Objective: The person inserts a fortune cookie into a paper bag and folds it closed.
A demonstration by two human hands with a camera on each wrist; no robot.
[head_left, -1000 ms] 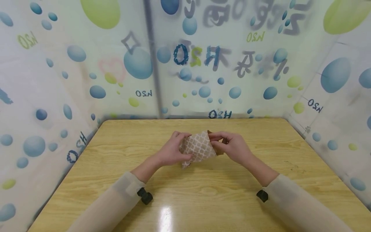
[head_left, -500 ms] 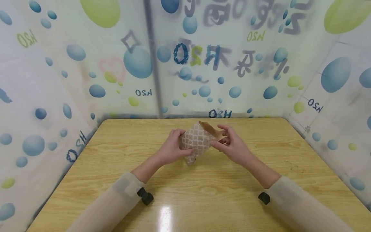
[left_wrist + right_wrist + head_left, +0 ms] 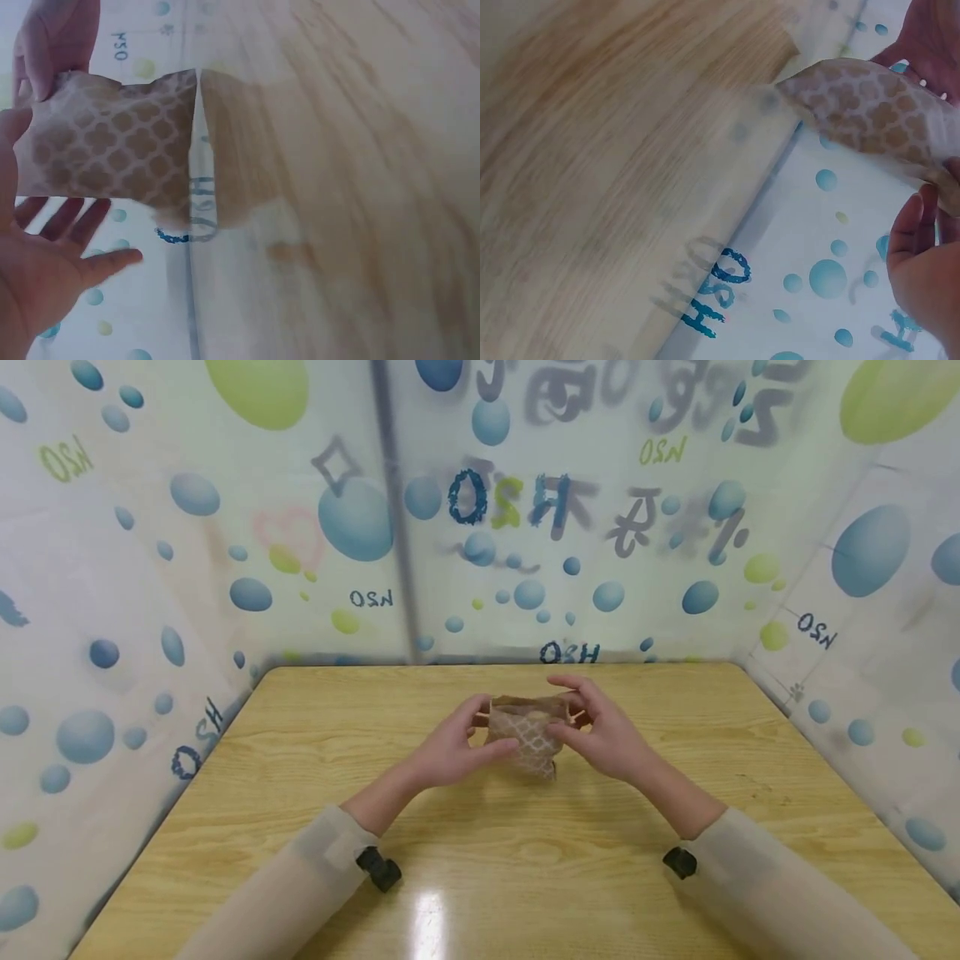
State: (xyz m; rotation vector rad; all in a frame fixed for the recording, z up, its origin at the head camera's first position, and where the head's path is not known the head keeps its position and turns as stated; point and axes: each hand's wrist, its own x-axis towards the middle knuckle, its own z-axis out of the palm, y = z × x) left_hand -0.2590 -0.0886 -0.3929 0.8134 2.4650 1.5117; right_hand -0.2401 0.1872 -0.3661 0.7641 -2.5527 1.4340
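A small brown paper bag (image 3: pixel 531 735) with a white lattice pattern hangs above the table, its mouth facing up and gaping a little. My left hand (image 3: pixel 450 745) holds its left side, thumb across the front and the other fingers behind. At the right edge of the mouth, my right hand (image 3: pixel 606 735) pinches the paper, with the index finger raised. In the left wrist view the patterned side of the bag (image 3: pixel 120 139) shows beside the spread left fingers (image 3: pixel 75 225). The right wrist view shows the bag (image 3: pixel 870 105) between both hands. Its inside is mostly hidden.
The wooden table (image 3: pixel 480 877) spreads beneath both arms, with a bright reflection near the front. A printed curtain (image 3: pixel 480 585) with blue and green dots stands along its back and sides. Each sleeve carries a small black strap (image 3: pixel 378 868) at the cuff.
The bag has turned from lying sideways, mouth to the right, to mouth up. The right fingers came out of the mouth and now pinch its right edge; the left hand moved slightly right.
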